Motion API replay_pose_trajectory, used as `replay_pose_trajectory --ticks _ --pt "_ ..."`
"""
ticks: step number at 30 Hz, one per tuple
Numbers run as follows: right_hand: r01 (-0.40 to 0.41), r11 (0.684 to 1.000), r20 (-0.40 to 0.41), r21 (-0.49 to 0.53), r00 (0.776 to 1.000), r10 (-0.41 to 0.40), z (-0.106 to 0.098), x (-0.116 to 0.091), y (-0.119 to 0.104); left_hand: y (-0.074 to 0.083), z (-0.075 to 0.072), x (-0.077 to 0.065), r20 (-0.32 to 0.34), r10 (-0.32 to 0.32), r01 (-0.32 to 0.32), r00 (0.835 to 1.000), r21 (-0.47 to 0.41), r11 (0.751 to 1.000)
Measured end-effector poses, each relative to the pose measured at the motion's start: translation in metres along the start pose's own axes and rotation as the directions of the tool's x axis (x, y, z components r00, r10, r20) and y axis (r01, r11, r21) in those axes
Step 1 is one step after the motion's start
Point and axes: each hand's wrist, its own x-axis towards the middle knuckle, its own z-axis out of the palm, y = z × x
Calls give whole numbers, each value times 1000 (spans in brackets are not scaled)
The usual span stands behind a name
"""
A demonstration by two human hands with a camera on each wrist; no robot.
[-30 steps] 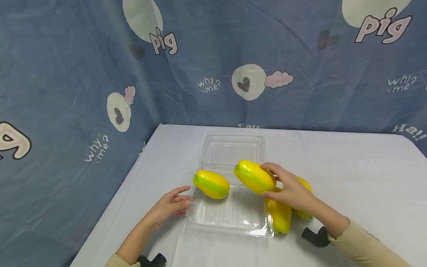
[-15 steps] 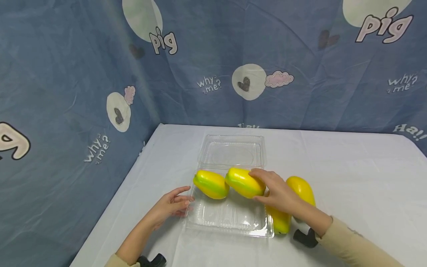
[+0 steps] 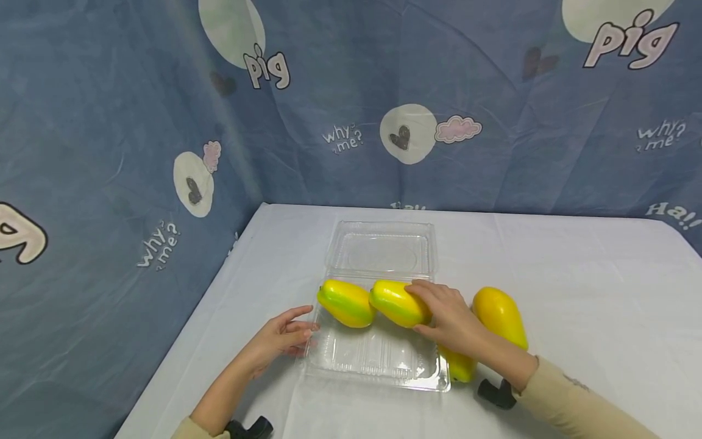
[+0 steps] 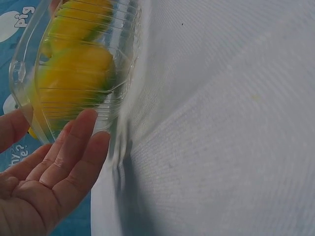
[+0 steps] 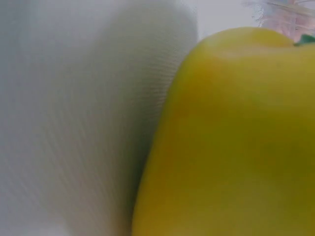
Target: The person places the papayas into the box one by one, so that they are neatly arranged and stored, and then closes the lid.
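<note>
A clear plastic clamshell box [image 3: 378,369] lies unfolded on the white table, its lid [image 3: 378,247] flat towards the back. One yellow-green papaya [image 3: 347,303] sits in the left of its base. My right hand [image 3: 452,317] grips a second papaya [image 3: 396,303] beside it, over the base; whether this one rests on the bottom cannot be seen. My left hand [image 3: 282,338] is at the box's left side with fingers spread and nearly straight. In the left wrist view those fingertips [image 4: 87,118] are at the ribbed wall, and both papayas show through the plastic.
Right of the box lie two more papayas, one [image 3: 500,317] beyond my right forearm and one [image 3: 459,366] against the box wall, partly covered by my hand. A large papaya [image 5: 236,137] fills much of the right wrist view. A blue printed cloth [image 3: 329,171] hangs behind the table.
My right hand has moved left and lowered the papaya it grips, bringing it next to the first one in the box. My left hand has stayed in place.
</note>
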Motion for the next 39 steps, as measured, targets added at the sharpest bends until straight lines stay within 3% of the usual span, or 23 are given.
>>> replay_pose_trajectory --ticks 8,22,33,36,39 --pt "-2 999 17 -50 1000 3 3 2 -1 0 0 -1 -5 -1 1 1000 12 1000" --pt "-4 999 35 -39 999 5 0 1 -2 1 2 0 -14 -15 16 1000 25 1000" --pt "-11 999 -29 49 999 13 -35 -10 9 2 2 0 -15 -14 15 1000 21 1000" --pt "-10 996 10 84 1000 9 -44 -18 13 2 2 1 -14 -12 13 1000 26 1000" --pt "30 993 99 111 994 -41 -50 -27 17 1 2 1 -12 -7 8 1000 33 999"
